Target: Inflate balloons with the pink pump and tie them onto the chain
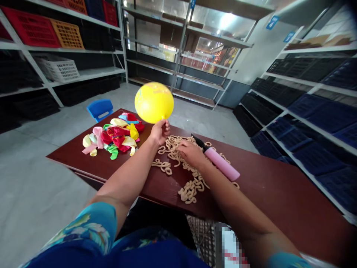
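Note:
An inflated yellow balloon (154, 102) with faint printed marks is held up above the far edge of the table. My left hand (160, 133) is closed around its neck, just below the round body. Over the tangled beige rope (192, 188) reaches my right hand (190, 152), its fingers bent and partly hidden; whether it touches or grips the strands I cannot make out. Beside it, on the right, lies a pink hand pump (223, 163) with a black nozzle end, resting on some of the rope.
Uninflated balloons (115, 136) in many colours lie heaped on the left of the dark red table (267, 186). A blue chair (100, 109) stands behind the table's left corner. Shelves (178, 70) surround the area, several with red, orange, white and dark crates (312, 137).

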Tool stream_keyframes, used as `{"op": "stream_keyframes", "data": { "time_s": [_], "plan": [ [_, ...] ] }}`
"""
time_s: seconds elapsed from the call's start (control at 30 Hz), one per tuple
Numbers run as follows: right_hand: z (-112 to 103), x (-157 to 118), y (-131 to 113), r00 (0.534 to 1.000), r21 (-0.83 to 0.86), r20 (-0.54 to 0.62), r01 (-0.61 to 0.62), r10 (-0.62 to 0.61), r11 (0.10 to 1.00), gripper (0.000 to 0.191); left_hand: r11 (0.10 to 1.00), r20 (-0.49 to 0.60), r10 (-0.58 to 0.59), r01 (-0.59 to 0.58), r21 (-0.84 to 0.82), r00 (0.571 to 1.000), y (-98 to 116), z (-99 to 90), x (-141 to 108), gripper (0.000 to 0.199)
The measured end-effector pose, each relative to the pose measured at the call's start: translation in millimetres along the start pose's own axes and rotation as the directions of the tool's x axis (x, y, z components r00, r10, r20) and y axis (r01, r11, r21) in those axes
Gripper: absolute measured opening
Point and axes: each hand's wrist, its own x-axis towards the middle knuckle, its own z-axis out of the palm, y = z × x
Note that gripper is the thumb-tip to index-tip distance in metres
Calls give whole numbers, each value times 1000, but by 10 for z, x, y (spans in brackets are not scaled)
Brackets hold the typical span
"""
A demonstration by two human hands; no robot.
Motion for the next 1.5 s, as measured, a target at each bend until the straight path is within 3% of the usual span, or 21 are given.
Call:
{"op": "stream_keyframes", "data": {
  "time_s": [0.07, 0.13, 0.23, 0.3, 0.4, 0.5, 0.63, 0.77, 1.0, 1.2, 1.33, 1.4, 1.5],
  "plan": [
    [-19, 49, -5, 999, 51, -15, -31, 32, 998, 14, 1000, 0, -6, 6, 1, 1000, -51, -73, -4, 12],
    [-100, 78, 2, 986, 246, -88, -113, 138, 963, 13, 999, 11, -33, 33, 2, 999, -72, -84, -12, 11],
    [-291, 93, 2, 909, 651, -125, -228, 399, 724, 25, 997, 35, -82, 82, 9, 996, -74, -26, -35, 11],
    [-402, 90, -17, 873, 809, -91, -216, 479, 547, 29, 993, 33, -109, 108, 36, 993, -77, 27, -62, 12],
    [-469, 81, -52, 859, 868, -99, -172, 503, 465, 24, 985, 28, -138, 134, 108, 990, -98, 98, -122, 13],
    [-433, 74, -61, 841, 840, -109, -207, 530, 502, 21, 965, 86, -181, 161, 206, 980, -142, 153, -186, 13],
    [-351, 71, -31, 863, 689, -187, -225, 470, 688, 18, 928, 139, -218, 161, 336, 966, -234, 213, -247, 16],
    [-320, 64, -9, 857, 533, -317, -193, 405, 824, 21, 889, 101, -258, 195, 414, 961, -344, 278, -297, 16],
    [-331, 24, 3, 864, 506, -333, -173, 376, 845, 22, 878, 95, -249, 183, 442, 964, -430, 303, -321, 18],
    [-298, -1, 50, 798, 619, -375, -162, 471, 768, 26, 870, 78, -161, 104, 481, 984, -330, 212, -257, 23],
    [-279, -2, 53, 818, 628, -341, -168, 464, 760, 25, 867, 67, -117, 69, 493, 991, -328, 187, -242, 19],
    [-280, -8, 61, 834, 561, -337, -195, 437, 804, 24, 858, 81, -97, 42, 512, 992, -339, 183, -238, 19],
    [-282, -17, 96, 862, 297, -320, -302, 393, 906, 20, 858, 51, -37, 5, 514, 998, -326, 166, -212, 18]
  ]
}}
